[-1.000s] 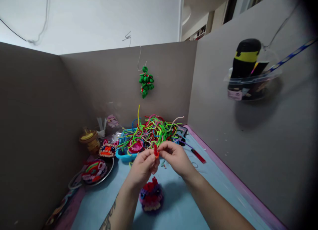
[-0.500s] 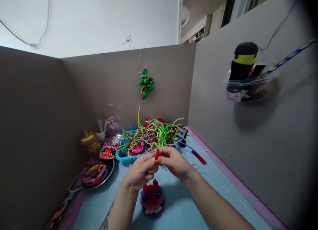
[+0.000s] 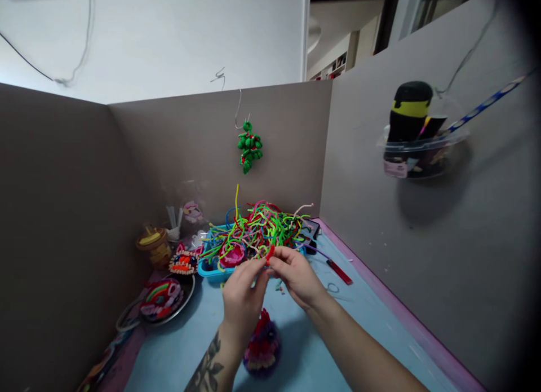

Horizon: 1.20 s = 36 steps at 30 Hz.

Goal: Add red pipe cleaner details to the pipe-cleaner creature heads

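- Fingers point(image 3: 255, 268) of the left hand point(image 3: 242, 302) and the right hand point(image 3: 297, 278) meet, both pinching a small red piece point(image 3: 269, 254) above the table point(image 3: 338, 335).
- Just behind them is a blue tray point(image 3: 208, 270) heaped with pipe cleaners point(image 3: 257, 225).
- Below the hands, a fuzzy purple-red figure point(image 3: 262, 349) sits on the table.
- To the left is a plate point(image 3: 186, 297) of crafts.

Left hand point(image 3: 242, 299) rolled knuckles-up, red piece point(image 3: 269, 253) raised toward pipe-cleaner pile point(image 3: 257, 225)

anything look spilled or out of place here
The pipe cleaners overflow the blue tray in a tangle, strands sticking up and hanging past its rim. A few scraps lie loose on the mat.
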### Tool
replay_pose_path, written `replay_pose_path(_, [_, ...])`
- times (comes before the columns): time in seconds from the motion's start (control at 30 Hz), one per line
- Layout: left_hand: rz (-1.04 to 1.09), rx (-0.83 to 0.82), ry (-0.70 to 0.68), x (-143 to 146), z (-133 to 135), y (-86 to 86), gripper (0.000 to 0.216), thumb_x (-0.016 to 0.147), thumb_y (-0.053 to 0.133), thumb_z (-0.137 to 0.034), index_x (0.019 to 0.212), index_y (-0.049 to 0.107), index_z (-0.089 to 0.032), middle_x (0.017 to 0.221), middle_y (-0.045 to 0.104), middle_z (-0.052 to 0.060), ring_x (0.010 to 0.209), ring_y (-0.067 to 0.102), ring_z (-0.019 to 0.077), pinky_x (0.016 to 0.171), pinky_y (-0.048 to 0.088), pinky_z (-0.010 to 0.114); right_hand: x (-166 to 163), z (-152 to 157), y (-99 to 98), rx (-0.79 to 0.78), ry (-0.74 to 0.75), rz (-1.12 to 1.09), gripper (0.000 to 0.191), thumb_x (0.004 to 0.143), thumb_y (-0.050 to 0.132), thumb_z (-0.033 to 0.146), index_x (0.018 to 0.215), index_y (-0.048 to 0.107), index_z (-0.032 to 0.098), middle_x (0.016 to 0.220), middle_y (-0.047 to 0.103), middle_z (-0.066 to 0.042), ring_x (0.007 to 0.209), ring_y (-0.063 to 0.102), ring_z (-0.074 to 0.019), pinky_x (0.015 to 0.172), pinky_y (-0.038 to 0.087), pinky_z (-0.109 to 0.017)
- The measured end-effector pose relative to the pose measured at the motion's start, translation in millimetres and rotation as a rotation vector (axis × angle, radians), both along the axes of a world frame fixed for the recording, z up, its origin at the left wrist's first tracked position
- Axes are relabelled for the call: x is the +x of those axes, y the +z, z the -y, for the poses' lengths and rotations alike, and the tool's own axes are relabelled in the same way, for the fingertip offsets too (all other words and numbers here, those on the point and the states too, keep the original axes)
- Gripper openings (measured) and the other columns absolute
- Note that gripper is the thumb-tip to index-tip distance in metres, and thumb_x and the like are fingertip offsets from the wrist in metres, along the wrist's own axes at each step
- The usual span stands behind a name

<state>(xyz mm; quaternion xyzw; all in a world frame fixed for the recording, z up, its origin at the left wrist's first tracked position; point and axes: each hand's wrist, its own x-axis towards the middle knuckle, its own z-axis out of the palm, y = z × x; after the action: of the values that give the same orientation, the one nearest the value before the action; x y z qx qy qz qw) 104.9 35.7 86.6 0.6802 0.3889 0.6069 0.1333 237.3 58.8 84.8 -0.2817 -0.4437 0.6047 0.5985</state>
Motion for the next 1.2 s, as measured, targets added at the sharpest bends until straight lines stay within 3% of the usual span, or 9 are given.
replay_pose_path(0.13, [-0.046,0.008,0.006,-3,1,-4.5,0.021,0.075,0.068,-0.017,0.092,0.073,-0.026,0.092,0.072,0.006,0.086,0.065,0.0206,0.087,0.048,0.033,-5,6,4.3,-0.103,0.003,-0.059,0.029,0.059,0.08,0.034,0.07,0.063,0.014,0.061,0.054,0.003,0.052,0.04,-0.0065,0.05,0.029,-0.02])
replay_pose_path(0.27, [0.111,-0.118,-0.033,-5,1,-2.0,0.018,0.068,0.074,-0.019,0.084,0.075,-0.027,0.086,0.072,0.006,0.084,0.064,0.0223,0.09,0.047,0.036,-8,11,7.7,-0.135,0.006,-0.099,0.03,0.057,0.081,0.033,0.062,0.057,0.016,0.051,0.045,0.007,0.046,0.033,-0.0054,0.045,0.023,-0.021])
replay_pose_path(0.47, [0.313,-0.267,-0.029,-1,2,10.0,0.011,0.065,0.076,-0.021,0.076,0.074,-0.022,0.074,0.07,0.003,0.07,0.062,0.0174,0.069,0.049,0.027,-3,15,13.9,-0.021,-0.018,0.021,0.026,0.061,0.078,0.036,0.065,0.064,0.014,0.056,0.05,0.004,0.051,0.037,-0.0075,0.049,0.028,-0.022])
replay_pose_path(0.7, [0.709,-0.556,-0.317,5,-7,7.5,0.022,0.057,0.082,-0.027,0.07,0.069,-0.014,0.06,0.065,-0.001,0.057,0.056,0.0092,0.057,0.045,0.019,0,18,19.2,0.096,-0.047,0.136,0.026,0.065,0.076,0.037,0.065,0.059,0.016,0.06,0.053,0.004,0.057,0.045,-0.0094,0.055,0.037,-0.023])
replay_pose_path(0.83, [0.872,-0.775,-0.435,9,-4,16.4,0.032,0.048,0.087,-0.028,0.066,0.066,-0.011,0.056,0.06,-0.002,0.051,0.051,0.0051,0.049,0.042,0.014,3,15,17.8,0.111,-0.028,0.157,0.026,0.064,0.077,0.035,0.068,0.059,0.017,0.065,0.058,0.002,0.062,0.052,-0.0113,0.061,0.042,-0.024])
replay_pose_path(1.0, [0.869,-0.971,-0.533,6,1,26.0,0.038,0.043,0.089,-0.026,0.068,0.065,-0.009,0.061,0.06,-0.001,0.05,0.05,0.0026,0.048,0.042,0.011,5,10,13.5,0.115,-0.018,0.111,0.024,0.063,0.079,0.03,0.075,0.062,0.019,0.067,0.059,0.003,0.063,0.054,-0.0107,0.061,0.045,-0.023])
replay_pose_path(1.2, [0.76,-0.893,-0.528,6,-1,23.0,0.035,0.055,0.084,-0.034,0.067,0.063,-0.01,0.055,0.053,-0.003,0.047,0.043,0.0027,0.044,0.037,0.013,3,9,8.6,0.18,0.012,0.175,0.023,0.071,0.073,0.034,0.087,0.067,0.019,0.075,0.065,0.0,0.07,0.06,-0.0133,0.067,0.05,-0.028])
